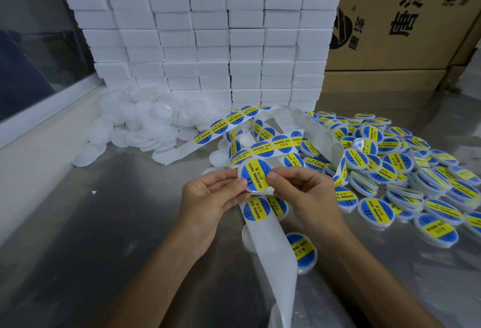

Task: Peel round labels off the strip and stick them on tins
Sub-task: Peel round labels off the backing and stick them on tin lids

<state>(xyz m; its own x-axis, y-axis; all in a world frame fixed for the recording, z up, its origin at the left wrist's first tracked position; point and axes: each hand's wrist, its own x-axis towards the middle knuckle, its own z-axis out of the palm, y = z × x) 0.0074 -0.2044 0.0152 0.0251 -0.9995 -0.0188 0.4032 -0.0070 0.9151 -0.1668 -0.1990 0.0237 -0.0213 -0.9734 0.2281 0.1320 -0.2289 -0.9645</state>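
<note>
A round clear tin [256,176] with a blue and yellow "soldering paste" label on its face is held between both hands above the steel table. My left hand [210,197] grips its left edge. My right hand [304,192] pinches its right edge, thumb pressed on the label. The white label strip [263,142] loops from the back of the table, under my hands and down toward me, with several labels on it; one label [256,211] sits just below the tin.
A big pile of labelled tins [390,168] covers the table's right side; one lies near my right wrist [302,252]. Unlabelled white tins [145,124] are heaped at the back left. A wall of white boxes [203,30] and cardboard cartons [400,20] stands behind.
</note>
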